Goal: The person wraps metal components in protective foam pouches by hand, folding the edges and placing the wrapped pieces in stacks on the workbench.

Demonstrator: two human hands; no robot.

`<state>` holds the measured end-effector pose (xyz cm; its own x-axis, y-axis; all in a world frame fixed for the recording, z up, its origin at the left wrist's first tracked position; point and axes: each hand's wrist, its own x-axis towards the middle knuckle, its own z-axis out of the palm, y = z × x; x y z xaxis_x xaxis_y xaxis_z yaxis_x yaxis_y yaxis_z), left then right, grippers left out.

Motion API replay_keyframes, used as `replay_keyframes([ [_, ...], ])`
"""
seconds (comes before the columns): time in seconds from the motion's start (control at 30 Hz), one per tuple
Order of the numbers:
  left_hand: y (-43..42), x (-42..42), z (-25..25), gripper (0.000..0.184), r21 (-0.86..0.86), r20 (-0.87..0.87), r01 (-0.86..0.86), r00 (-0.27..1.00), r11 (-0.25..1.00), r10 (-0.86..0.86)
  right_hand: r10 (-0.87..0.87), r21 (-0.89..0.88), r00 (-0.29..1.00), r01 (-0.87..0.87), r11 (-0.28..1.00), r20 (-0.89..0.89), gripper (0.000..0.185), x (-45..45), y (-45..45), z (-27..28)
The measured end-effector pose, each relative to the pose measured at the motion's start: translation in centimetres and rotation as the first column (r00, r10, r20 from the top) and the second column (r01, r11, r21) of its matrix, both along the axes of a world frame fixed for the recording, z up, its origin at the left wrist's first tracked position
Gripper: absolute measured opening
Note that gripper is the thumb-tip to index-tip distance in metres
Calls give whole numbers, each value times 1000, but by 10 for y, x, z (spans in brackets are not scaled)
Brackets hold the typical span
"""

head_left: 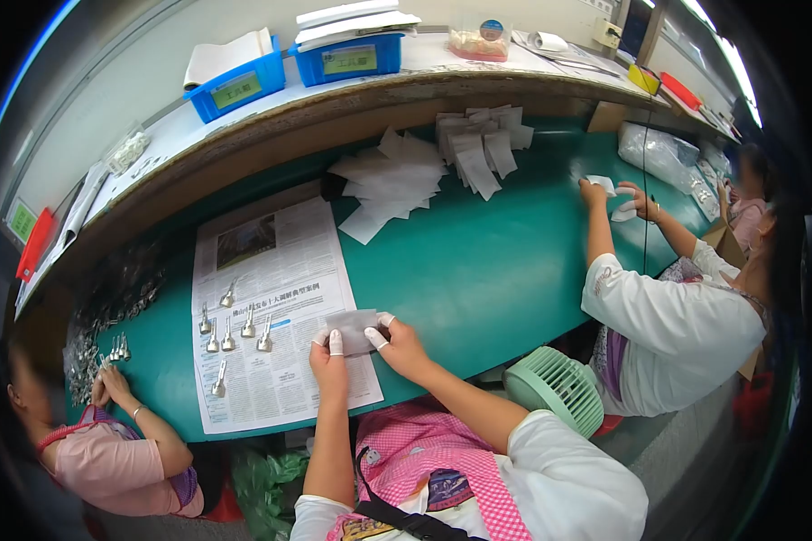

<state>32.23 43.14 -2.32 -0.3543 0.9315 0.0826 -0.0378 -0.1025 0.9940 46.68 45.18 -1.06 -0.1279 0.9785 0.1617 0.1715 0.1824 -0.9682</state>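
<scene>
Between my two hands a small translucent white sheet (352, 331) is stretched over the newspaper's right edge. My left hand (330, 347) pinches its left side and my right hand (388, 338) pinches its right side; white covers sit on some fingertips. The newspaper (284, 361) lies on the green table (460, 298). On it, left of my hands, rest several metal parts with round heads and thin stems, among them one (264, 334) nearest my left hand and another (219, 379) lower down.
Piles of white sheets (392, 176) (483, 144) lie at the table's back. Blue bins (347, 61) stand on the shelf (289, 104). A co-worker (668, 334) handles white pieces at right; another (122, 451) sits left by heaped metal parts (86, 361). A green fan (555, 388) stands right.
</scene>
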Motion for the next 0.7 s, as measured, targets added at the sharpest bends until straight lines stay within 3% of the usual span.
replay_keyframes([
  [0.7, 3, -1, -9, 20, 41, 38, -15, 999, 999, 13, -12, 63, 1000, 11, 998, 24, 19, 2, 1, -1],
])
